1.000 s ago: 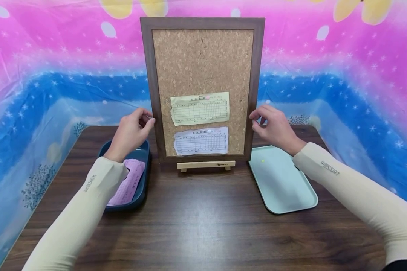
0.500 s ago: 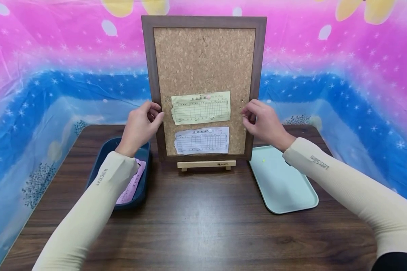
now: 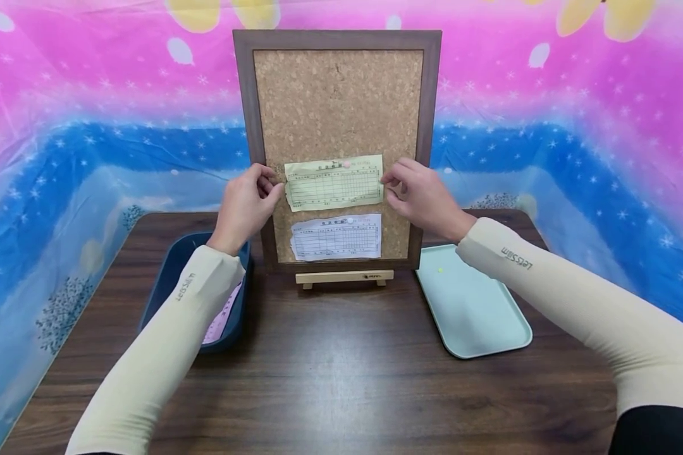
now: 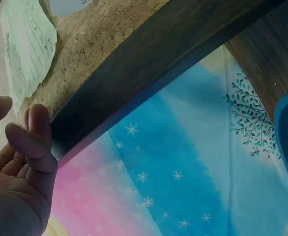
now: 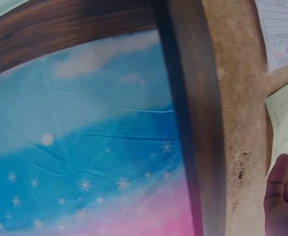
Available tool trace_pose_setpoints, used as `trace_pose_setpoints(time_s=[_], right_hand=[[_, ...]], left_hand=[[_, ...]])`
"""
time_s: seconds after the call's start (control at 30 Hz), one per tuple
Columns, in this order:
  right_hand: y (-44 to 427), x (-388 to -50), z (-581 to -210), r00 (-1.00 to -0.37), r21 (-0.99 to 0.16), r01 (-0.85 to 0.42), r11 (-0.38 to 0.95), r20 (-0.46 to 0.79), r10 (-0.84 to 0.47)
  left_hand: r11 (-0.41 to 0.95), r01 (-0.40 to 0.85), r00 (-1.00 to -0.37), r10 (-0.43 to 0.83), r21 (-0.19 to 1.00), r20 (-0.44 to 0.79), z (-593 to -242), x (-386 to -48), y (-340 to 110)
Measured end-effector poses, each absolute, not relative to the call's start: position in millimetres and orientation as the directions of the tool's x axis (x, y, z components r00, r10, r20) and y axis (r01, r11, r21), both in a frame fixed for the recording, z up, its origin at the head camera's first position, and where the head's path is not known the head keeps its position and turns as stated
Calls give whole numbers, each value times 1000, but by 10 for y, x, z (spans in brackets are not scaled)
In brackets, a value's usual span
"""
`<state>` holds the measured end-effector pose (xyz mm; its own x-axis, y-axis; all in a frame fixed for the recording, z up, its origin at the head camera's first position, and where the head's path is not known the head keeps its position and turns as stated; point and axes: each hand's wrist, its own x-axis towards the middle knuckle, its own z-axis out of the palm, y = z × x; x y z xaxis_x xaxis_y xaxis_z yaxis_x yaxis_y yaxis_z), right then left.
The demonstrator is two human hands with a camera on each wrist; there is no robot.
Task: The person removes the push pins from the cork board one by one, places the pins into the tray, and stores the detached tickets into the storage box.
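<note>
A pale yellow form slip (image 3: 334, 189) hangs from a pink pin on a framed cork board (image 3: 338, 104), above a white slip (image 3: 337, 241) with a pale pin. At the yellow slip's left edge is the left hand (image 3: 245, 203), fingers loosely bent. The right hand (image 3: 427, 197) is at its right edge, thumb and fingers apart. In the left wrist view the left hand (image 4: 23, 172) holds nothing beside the yellow slip (image 4: 30, 44). The right wrist view shows the right hand (image 5: 284, 201) partly, close to the yellow slip (image 5: 287, 120); whether it touches is unclear.
The board stands on a small wooden easel (image 3: 344, 277). A dark blue basket (image 3: 240, 309) with pink slips is at the left, partly behind the left forearm. At the right lies a pale green tray (image 3: 478, 316) with a tiny yellow-green item (image 3: 440, 270).
Both hands have moved inward from the board's side edges to the two sides of the yellow slip. The slips hang as before.
</note>
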<state>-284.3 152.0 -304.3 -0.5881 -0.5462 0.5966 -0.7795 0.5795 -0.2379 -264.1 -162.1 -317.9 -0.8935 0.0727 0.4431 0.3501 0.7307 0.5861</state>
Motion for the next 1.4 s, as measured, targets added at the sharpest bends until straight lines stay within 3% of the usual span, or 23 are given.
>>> trace_pose_setpoints(time_s=[0.57,1.4], right_hand=[[1215,-2930,-2974,-622,-273,-755,596,587,-518],[854,-3071,-2846,-674,-253,-709,658,516,-529]], left_hand=[[804,294,-898,48,517,437,-3157,-2724,-1497],[795,363,-842,57,486,536,-3115,-2765,-1432]])
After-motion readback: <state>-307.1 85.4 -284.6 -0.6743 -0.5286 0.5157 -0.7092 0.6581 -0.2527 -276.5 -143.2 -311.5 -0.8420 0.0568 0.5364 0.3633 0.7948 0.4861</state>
